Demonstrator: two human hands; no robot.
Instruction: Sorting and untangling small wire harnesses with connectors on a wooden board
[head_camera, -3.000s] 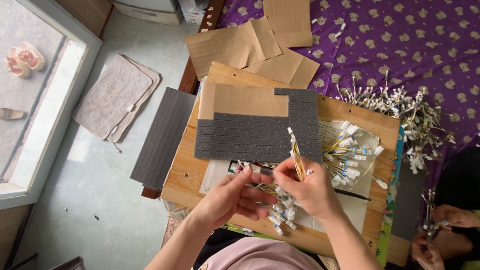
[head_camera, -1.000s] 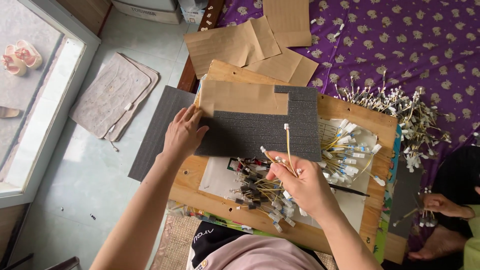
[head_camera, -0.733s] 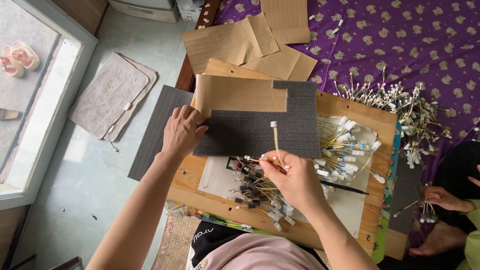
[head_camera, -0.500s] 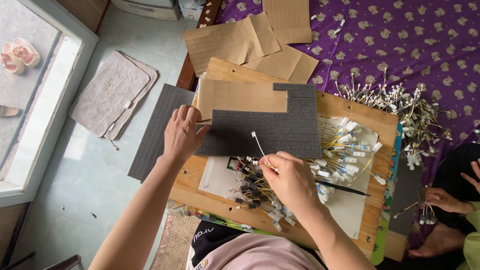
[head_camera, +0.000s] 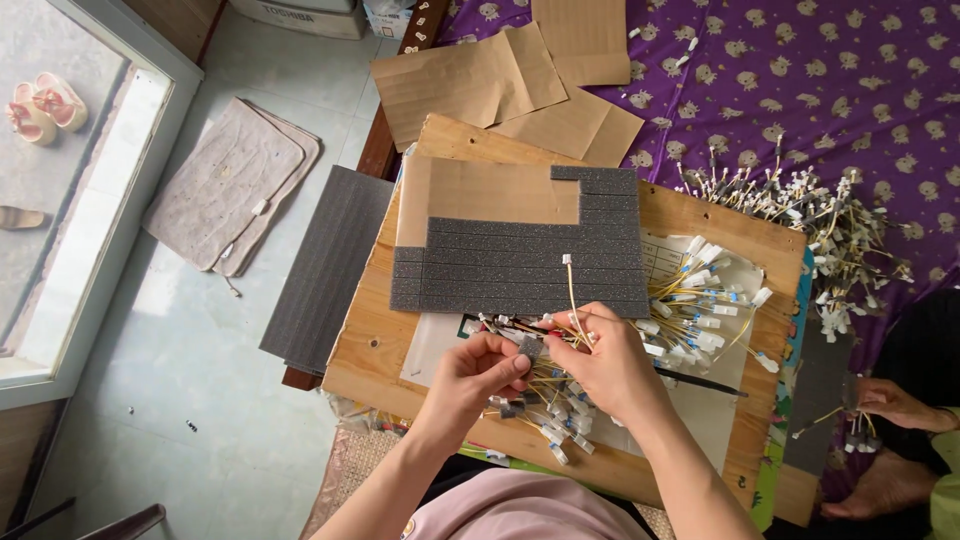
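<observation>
My left hand (head_camera: 478, 372) and right hand (head_camera: 605, 362) meet over the near middle of the wooden board (head_camera: 372, 338), a small foam piece (head_camera: 529, 346) pinched between them, a wire (head_camera: 572, 290) rising from my right. Behind them lies the foam sheet (head_camera: 520, 265); right of it, a wire pile (head_camera: 700, 300). A second foam sheet (head_camera: 325, 270) lies left, on the floor (head_camera: 180, 340).

Both forearms are bare, with no sleeves, rings or watch showing. A pale pink top (head_camera: 530, 510) with a small printed emblem sits at six o'clock.
</observation>
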